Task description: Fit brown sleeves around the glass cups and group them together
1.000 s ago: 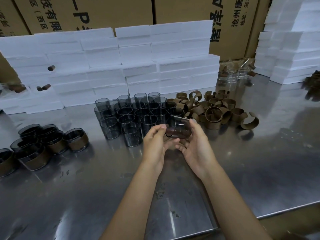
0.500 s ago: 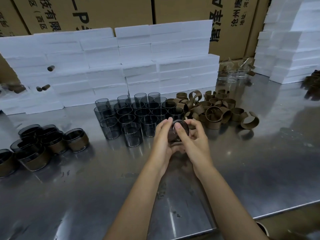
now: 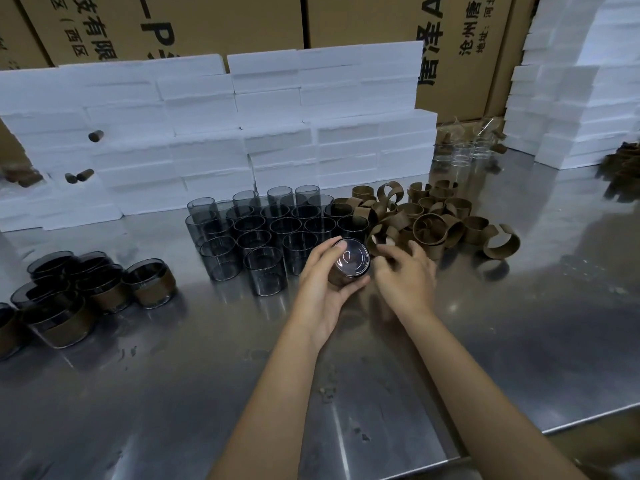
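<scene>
My left hand (image 3: 323,289) grips a dark glass cup (image 3: 350,262) with a brown sleeve round its lower wall, its round end turned up toward me. Beside it my right hand (image 3: 405,275) has come off the cup, and its fingertips reach to a brown sleeve (image 3: 379,237) at the near edge of the loose sleeve pile (image 3: 433,220). Several bare dark cups (image 3: 266,230) stand in rows just behind my left hand. Several sleeved cups (image 3: 86,289) are grouped at the far left of the steel table (image 3: 207,375).
White foam blocks (image 3: 225,133) are stacked in a wall behind the cups, with more foam (image 3: 571,98) at the back right. Cardboard boxes (image 3: 207,22) stand behind them. Several clear glasses (image 3: 464,154) sit at the back. The table's front edge (image 3: 519,441) runs at lower right.
The cup has turned so its round end faces up. My right hand has let go of it and moved right to the sleeve pile, while my left hand keeps hold.
</scene>
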